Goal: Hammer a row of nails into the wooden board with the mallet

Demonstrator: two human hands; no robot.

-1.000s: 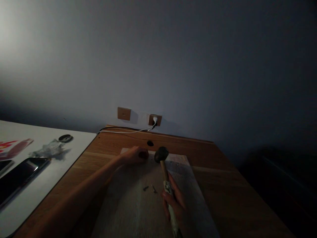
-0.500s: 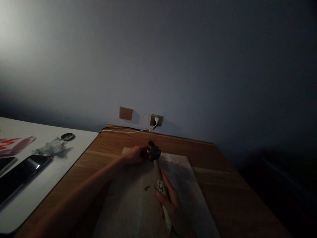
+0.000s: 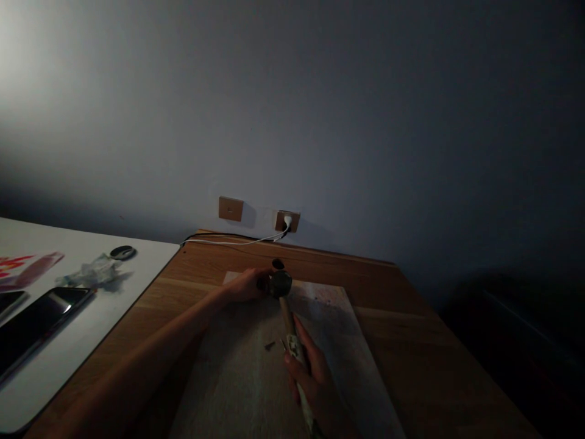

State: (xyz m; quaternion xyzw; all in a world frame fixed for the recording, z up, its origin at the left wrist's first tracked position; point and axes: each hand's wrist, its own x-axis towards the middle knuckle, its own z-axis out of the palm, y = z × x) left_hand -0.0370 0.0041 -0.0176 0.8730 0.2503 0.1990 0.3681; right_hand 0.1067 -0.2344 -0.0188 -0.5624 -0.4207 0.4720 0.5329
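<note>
Wooden desk (image 3: 411, 341) (dimly lit) bears a pale board (image 3: 237, 378).

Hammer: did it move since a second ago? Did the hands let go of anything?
The hammer swung left; its head now sits right by the fingertips of the left hand. The right hand kept its grip on the handle and shifted left. Nothing was let go. The left hand stayed at the far edge of the board; the small bits on it lay still.

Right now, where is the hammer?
In the head view, the hammer is near the middle, held in the right hand; its head is at the pale board's far end, right beside the left hand.
</note>
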